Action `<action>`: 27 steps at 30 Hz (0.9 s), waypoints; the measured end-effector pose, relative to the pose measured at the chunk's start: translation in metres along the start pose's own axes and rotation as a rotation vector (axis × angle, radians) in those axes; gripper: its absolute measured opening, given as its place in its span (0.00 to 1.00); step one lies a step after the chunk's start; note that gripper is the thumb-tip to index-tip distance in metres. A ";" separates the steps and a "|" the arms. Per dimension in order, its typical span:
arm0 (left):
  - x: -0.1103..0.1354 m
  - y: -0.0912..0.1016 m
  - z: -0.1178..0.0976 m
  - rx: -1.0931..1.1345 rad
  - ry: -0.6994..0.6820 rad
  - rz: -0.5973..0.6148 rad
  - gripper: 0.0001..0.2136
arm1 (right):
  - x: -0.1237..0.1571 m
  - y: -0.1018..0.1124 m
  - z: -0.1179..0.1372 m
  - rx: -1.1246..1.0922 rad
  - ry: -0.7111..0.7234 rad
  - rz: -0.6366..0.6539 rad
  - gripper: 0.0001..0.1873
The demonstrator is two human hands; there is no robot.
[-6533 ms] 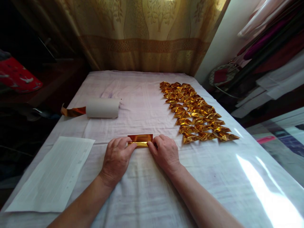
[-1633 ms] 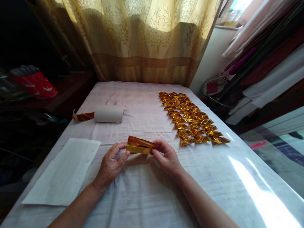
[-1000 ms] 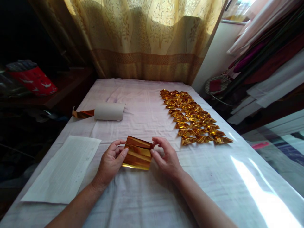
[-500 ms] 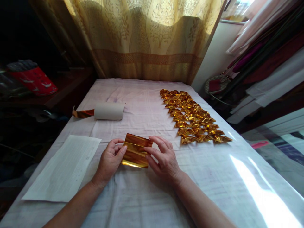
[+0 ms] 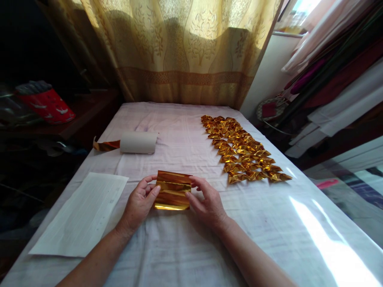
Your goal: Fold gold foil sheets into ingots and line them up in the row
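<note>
A sheet of shiny gold foil paper (image 5: 172,196), with creases running across it, is held just above the cloth-covered table. My left hand (image 5: 142,199) pinches its left edge, thumb on top and fingers behind. At the opposite edge, my right hand (image 5: 208,201) grips the foil with the thumb in front and the fingertips partly hidden behind it. Rows of folded gold foil pieces (image 5: 239,149) lie to the right, beyond my right hand. Left of my left hand is a white printed sheet of paper (image 5: 82,215).
A grey-white cardboard roll (image 5: 138,142) lies at the back left, with a gold foil strip (image 5: 108,146) at its left end. A red container (image 5: 49,105) stands on a dark side surface. Curtains (image 5: 182,52) hang behind the table (image 5: 257,239); clothes (image 5: 344,91) hang at right.
My right hand has shifted its fingers from the face of the foil paper to its right edge, thumb now in front. The sheet is held straighter; my left hand keeps its hold.
</note>
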State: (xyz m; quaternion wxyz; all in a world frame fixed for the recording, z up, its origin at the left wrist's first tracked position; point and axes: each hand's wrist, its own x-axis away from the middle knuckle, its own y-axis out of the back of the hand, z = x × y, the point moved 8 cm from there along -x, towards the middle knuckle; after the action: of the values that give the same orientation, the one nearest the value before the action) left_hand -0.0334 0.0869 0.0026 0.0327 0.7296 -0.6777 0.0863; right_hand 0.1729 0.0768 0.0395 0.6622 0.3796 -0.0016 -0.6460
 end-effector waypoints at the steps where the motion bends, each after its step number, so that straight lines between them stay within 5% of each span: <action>1: 0.000 0.000 0.001 -0.003 0.001 -0.003 0.30 | 0.000 -0.001 -0.002 -0.053 -0.030 -0.007 0.22; 5: -0.003 0.001 0.004 -0.051 -0.012 0.001 0.29 | 0.001 -0.002 -0.011 -0.268 -0.140 -0.047 0.30; 10: -0.004 0.001 0.005 -0.155 -0.083 0.032 0.25 | 0.001 -0.007 -0.021 -0.395 -0.270 -0.024 0.20; 12: 0.000 0.007 -0.009 -0.277 -0.238 -0.051 0.20 | 0.001 -0.007 -0.028 -0.418 -0.333 -0.042 0.18; 15: 0.025 0.005 -0.046 -0.569 -0.654 -0.223 0.13 | 0.002 -0.003 -0.039 -0.477 -0.425 -0.127 0.17; 18: 0.050 -0.028 -0.057 -0.800 -0.931 -0.052 0.11 | 0.002 -0.003 -0.042 -0.523 -0.448 -0.162 0.17; 21: 0.062 -0.052 -0.048 -0.965 -0.985 0.104 0.16 | 0.003 -0.007 -0.033 -0.549 -0.414 -0.132 0.17; 27: 0.061 -0.052 -0.037 -1.011 -0.938 0.064 0.19 | 0.005 -0.015 -0.002 -0.494 -0.241 0.044 0.23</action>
State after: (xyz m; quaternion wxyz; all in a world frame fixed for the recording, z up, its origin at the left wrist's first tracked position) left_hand 0.0193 0.0374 0.0527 0.0694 0.5647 -0.5984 -0.5641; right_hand 0.1620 0.0750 0.0278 0.7436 0.1270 0.0689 -0.6529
